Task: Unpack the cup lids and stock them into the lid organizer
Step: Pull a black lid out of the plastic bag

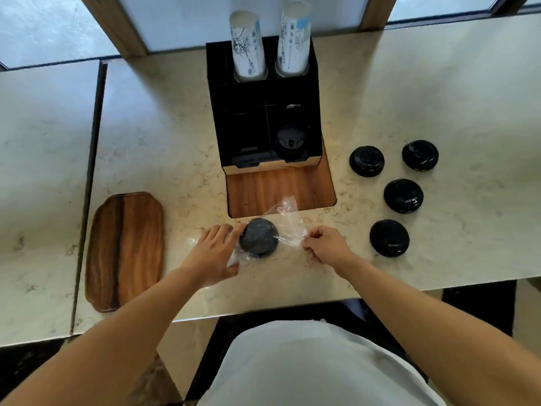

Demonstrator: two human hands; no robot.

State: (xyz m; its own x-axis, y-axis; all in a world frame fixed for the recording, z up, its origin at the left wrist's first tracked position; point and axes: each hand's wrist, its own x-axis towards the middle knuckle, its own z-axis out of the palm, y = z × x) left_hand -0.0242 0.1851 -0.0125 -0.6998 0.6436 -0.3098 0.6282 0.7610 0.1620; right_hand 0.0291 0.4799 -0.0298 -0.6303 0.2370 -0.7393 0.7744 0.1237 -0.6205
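Note:
A black cup lid [258, 237] lies in a clear plastic bag [289, 227] on the marble counter in front of me. My left hand [215, 253] rests against the lid's left side through the bag. My right hand [325, 244] pinches the bag's right end. The black lid organizer [263, 92] stands at the back centre, with one black lid [291, 142] in its front right compartment. Several loose black lids [403, 196] lie on the counter to the right.
Two stacks of white paper cups [248, 45] stand in the organizer's rear slots. A wooden tray [126, 250] lies at the left. A wood-lined recess [278, 189] opens in the counter in front of the organizer. A seam [87, 186] splits the counter at left.

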